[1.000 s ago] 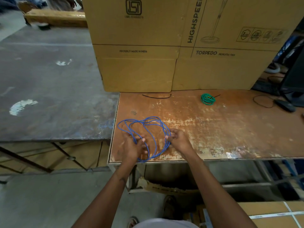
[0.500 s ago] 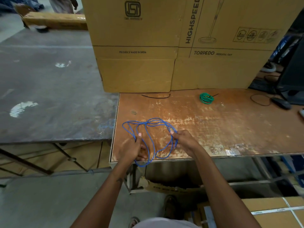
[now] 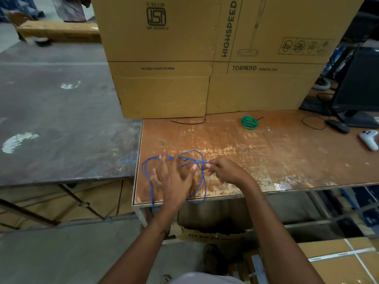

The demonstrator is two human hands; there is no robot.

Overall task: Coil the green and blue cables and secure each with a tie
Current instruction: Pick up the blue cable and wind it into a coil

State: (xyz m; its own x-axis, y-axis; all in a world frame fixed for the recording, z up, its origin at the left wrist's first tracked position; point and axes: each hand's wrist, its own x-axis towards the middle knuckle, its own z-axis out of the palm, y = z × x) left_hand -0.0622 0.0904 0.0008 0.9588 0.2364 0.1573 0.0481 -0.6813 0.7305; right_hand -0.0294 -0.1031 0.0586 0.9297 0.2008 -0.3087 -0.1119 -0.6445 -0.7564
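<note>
While the tall brown cardboard boxes (image 3: 215, 58) wall off the back, the worn orange-brown wooden table (image 3: 266, 156) carries everything else, and it's our landmark. Off the table's left edge sits a grey, stained metal bench (image 3: 57, 119). At the table's far right corner stands a black monitor (image 3: 361, 95), a white handheld controller (image 3: 369, 139) just in front of it. Near the table's front left corner sprawls the thin blue cable (image 3: 202, 181) in loose loops, one loop drooping over the front edge. The left hand (image 3: 170, 179) lies inside those loops, fingers spread wide. The right hand (image 3: 225, 170) pinches a blue strand at its fingertips. Toward the table's back, close to the boxes, rests the small coiled green cable (image 3: 249, 123), well apart from both hands. Left of it along the back lies a thin black tie (image 3: 188, 122).
</note>
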